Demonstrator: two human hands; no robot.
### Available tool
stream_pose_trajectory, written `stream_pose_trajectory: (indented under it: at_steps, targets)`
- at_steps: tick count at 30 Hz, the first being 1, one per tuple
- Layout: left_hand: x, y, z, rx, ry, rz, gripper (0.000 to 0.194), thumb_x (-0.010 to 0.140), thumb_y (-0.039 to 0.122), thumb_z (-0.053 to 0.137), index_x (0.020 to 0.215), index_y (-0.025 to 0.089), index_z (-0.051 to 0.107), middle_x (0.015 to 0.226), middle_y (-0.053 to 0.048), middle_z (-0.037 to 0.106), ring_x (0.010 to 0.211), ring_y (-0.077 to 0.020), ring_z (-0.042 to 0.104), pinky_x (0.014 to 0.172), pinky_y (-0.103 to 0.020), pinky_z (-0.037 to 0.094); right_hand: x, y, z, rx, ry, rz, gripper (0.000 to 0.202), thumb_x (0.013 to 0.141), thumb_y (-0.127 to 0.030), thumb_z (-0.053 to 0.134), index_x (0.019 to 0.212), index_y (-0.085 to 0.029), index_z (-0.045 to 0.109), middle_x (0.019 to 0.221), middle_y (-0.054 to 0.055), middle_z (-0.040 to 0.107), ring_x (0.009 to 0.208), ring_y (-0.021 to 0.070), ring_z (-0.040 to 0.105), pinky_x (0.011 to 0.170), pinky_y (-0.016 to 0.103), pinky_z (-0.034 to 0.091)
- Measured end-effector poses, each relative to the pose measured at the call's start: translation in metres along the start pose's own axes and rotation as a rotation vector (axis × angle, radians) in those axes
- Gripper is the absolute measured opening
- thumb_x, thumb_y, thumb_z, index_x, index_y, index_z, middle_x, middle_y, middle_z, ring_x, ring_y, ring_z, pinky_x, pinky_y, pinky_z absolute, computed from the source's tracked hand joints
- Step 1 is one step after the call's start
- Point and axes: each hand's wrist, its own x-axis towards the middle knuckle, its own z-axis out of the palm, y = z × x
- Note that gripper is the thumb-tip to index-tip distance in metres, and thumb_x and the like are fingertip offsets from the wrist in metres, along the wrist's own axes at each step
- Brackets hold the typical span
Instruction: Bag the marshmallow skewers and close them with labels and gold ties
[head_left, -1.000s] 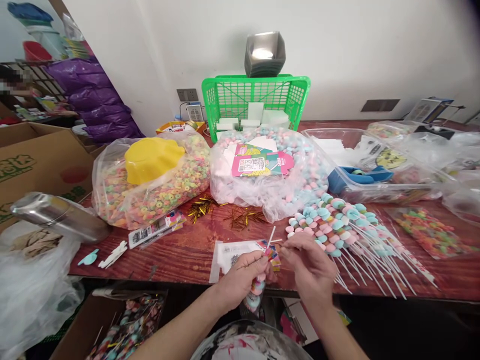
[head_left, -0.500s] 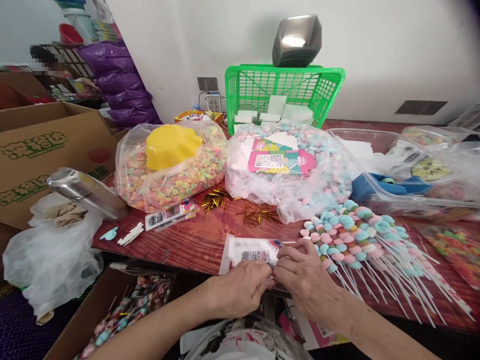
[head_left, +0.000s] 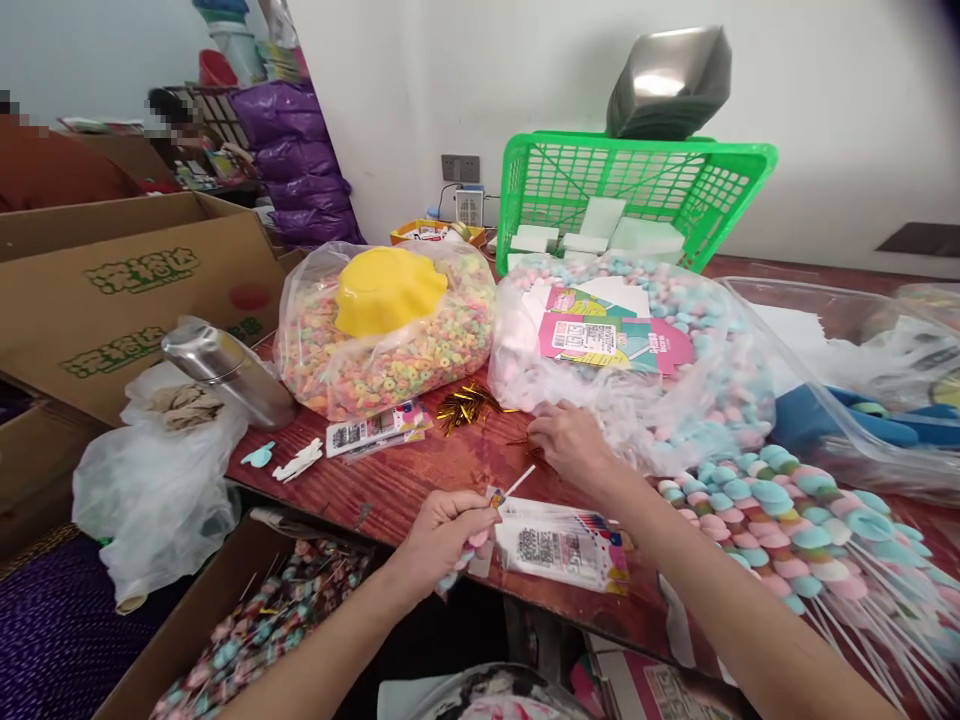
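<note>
1. Left hand [head_left: 442, 545]: grip closed around the wrapped candy stick [head_left: 471, 556], at the near edge of the table [head_left: 390, 505]. White stick end [head_left: 520, 481] pokes up and right, past the fingers; pink and blue pieces hang below.
2. Right hand [head_left: 574, 445]: reaching far of the left one, at the copper-coloured ties [head_left: 517, 442], beside the big candy bag [head_left: 690, 440]. Fingertips partly hidden and small; can't tell if the grip is together on a tie or apart.
3. Gold ties [head_left: 461, 408] lie left of the right hand, bunched. Printed packets [head_left: 559, 550] lie flat on the table, right of the left hand.
4. Doing it well, my call: left grip snug where the film bunches around the stick, not squeezing the soft pieces. Pinch kept low so the stick end stays free.
5. Right side: fingertips only, one thin strand by its end, drawn out flat. Strands look crossed, so grabbing mid-pile probably brings several.
6. Watch the loose plastic of the big bag; a wrist brushing it could drag ties. Forearm better kept above the skewer pile [head_left: 795, 510] on the right.
</note>
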Motion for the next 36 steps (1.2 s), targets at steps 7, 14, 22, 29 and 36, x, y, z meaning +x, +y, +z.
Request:
stream_pose_trajectory:
  at_steps: [7, 14, 22, 29, 36]
  targets:
    - [-0.005, -0.004, -0.013, -0.478, 0.12, -0.17, 0.033, 0.063, 0.04, 0.079, 0.073, 0.011, 0.066, 0.061, -0.002, 0.063, 0.044, -0.009, 0.055, 0.037, -0.016, 0.028, 0.024, -0.006, 0.018, -0.129, -0.069, -0.034, 0.021, 0.075, -0.003, 0.051, 0.069, -0.015, 0.068, 0.081, 0.013, 0.069, 0.081, 0.0223, 0.058, 0.065, 0.031, 0.034]
    - [0.01, 0.011, -0.006, -0.582, 0.014, -0.124, 0.027, 0.065, 0.033, 0.079, 0.069, 0.01, 0.066, 0.063, -0.003, 0.063, 0.048, -0.0091, 0.057, 0.04, -0.016, 0.035, -0.009, 0.018, -0.007, 0.001, 0.094, -0.02, 0.023, 0.084, -0.011, 0.044, 0.085, -0.017, 0.066, 0.079, 0.009, 0.068, 0.075, 0.0198, 0.06, 0.069, 0.03, 0.038]
    - [0.044, 0.03, 0.047, -0.491, -0.081, -0.129, 0.035, 0.061, 0.037, 0.082, 0.08, 0.011, 0.069, 0.062, 0.001, 0.058, 0.046, -0.0081, 0.053, 0.038, -0.018, 0.036, -0.054, 0.023, -0.014, 0.401, 0.289, -0.013, 0.008, 0.077, -0.014, 0.052, 0.078, -0.021, 0.054, 0.064, -0.001, 0.064, 0.058, 0.0135, 0.058, 0.057, 0.024, 0.043]
    - [0.037, 0.034, 0.074, -0.29, -0.302, 0.0, 0.027, 0.071, 0.034, 0.075, 0.062, 0.012, 0.062, 0.055, 0.004, 0.047, 0.039, -0.0028, 0.036, 0.034, -0.017, 0.023, -0.113, -0.009, -0.021, 0.866, 0.351, 0.08, 0.029, 0.074, -0.014, 0.065, 0.098, -0.023, 0.052, 0.071, -0.003, 0.068, 0.064, 0.0132, 0.062, 0.06, 0.024, 0.045]
    - [0.018, 0.034, 0.091, -0.309, -0.33, -0.026, 0.018, 0.065, 0.027, 0.076, 0.061, 0.01, 0.07, 0.062, 0.001, 0.049, 0.048, -0.0045, 0.044, 0.043, -0.019, 0.032, -0.16, -0.023, 0.006, 1.512, 0.305, 0.344, 0.023, 0.071, -0.036, 0.075, 0.076, -0.017, 0.064, 0.067, 0.0, 0.062, 0.06, 0.0117, 0.053, 0.058, 0.024, 0.044]
